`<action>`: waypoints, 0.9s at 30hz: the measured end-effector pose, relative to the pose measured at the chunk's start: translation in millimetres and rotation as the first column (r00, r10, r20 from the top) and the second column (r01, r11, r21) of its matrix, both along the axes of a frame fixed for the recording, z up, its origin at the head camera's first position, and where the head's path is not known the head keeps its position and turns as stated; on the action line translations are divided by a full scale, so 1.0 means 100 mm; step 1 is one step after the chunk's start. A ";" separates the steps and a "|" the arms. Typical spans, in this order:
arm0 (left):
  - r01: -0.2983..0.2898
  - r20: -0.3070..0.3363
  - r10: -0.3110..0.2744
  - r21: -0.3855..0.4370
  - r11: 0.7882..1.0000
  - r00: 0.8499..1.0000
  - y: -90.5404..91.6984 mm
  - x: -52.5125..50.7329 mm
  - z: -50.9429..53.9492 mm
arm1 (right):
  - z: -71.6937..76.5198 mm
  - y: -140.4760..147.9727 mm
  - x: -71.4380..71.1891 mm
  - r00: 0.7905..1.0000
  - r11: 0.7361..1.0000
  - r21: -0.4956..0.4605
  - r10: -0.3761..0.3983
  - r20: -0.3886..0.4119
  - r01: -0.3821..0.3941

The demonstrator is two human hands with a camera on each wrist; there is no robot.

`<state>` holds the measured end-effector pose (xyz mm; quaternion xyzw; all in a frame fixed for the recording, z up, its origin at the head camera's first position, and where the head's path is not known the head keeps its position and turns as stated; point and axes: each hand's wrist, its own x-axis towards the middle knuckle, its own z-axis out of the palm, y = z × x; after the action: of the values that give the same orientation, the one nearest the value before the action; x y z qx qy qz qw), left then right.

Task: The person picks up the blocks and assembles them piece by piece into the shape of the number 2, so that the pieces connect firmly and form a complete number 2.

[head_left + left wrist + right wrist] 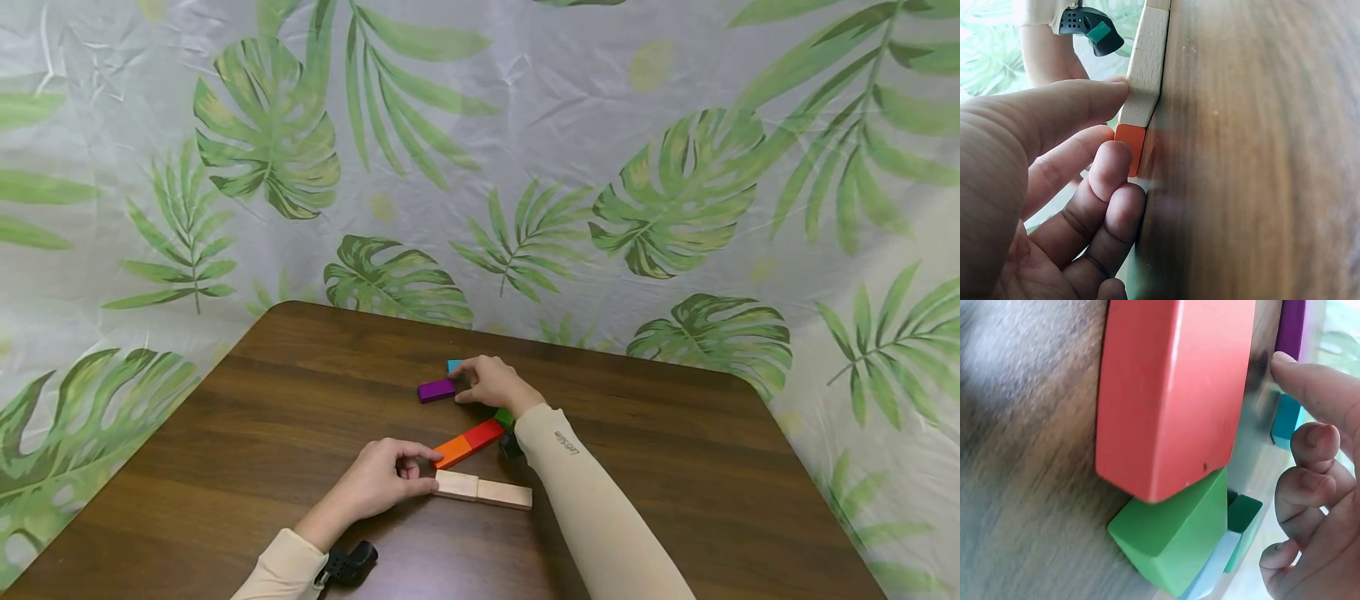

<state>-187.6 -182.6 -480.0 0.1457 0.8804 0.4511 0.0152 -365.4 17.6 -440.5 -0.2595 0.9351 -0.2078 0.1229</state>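
My left hand is at the left end of two rows of blocks. Its thumb presses a plain wooden block, while the index fingertip lies against an orange block; the other fingers curl in, as the left wrist view shows. The far side of that contact is hidden. Farther off, my right hand spreads thumb and index beside the right end of a purple block; whether it touches is unclear. A blue block shows just behind the index finger.
A red block continues the orange one, then a green block, with a pale blue block and a dark green block past it. A second wooden block extends the plain row. Leaf-print cloth hangs behind the brown table.
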 end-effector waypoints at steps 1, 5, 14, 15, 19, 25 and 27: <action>-0.001 0.000 0.001 0.000 1.000 1.000 0.00 0.00 0.00 | 0.00 -0.01 0.00 1.000 1.000 -0.002 0.007 0.003 -0.007; -0.002 0.001 0.002 0.001 1.000 1.000 0.00 0.00 0.00 | 0.01 -0.04 0.01 1.000 1.000 0.006 0.025 -0.004 -0.025; -0.001 0.011 0.001 0.002 1.000 1.000 0.01 0.00 0.01 | 0.06 -0.02 0.04 0.998 0.998 0.065 0.016 -0.055 -0.013; -0.003 0.012 0.003 0.001 1.000 1.000 0.01 0.00 0.01 | 0.07 -0.01 0.04 0.998 0.998 0.068 0.012 -0.057 -0.008; -0.006 0.015 0.006 -0.001 1.000 1.000 0.01 0.00 0.01 | 0.08 0.06 0.02 0.998 0.998 0.068 -0.010 -0.062 0.014; -0.009 0.018 0.009 0.000 1.000 1.000 0.01 0.01 0.02 | 0.06 0.14 -0.03 0.996 0.996 0.086 -0.032 -0.083 0.039; -0.010 0.018 0.009 0.002 1.000 1.000 0.00 0.01 0.01 | 0.06 0.15 -0.04 0.995 0.994 0.099 -0.039 -0.096 0.049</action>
<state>-186.6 -182.5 -478.5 0.1374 0.8805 0.4533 0.0210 -369.4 32.8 -434.9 -0.2419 0.9546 -0.1502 0.0874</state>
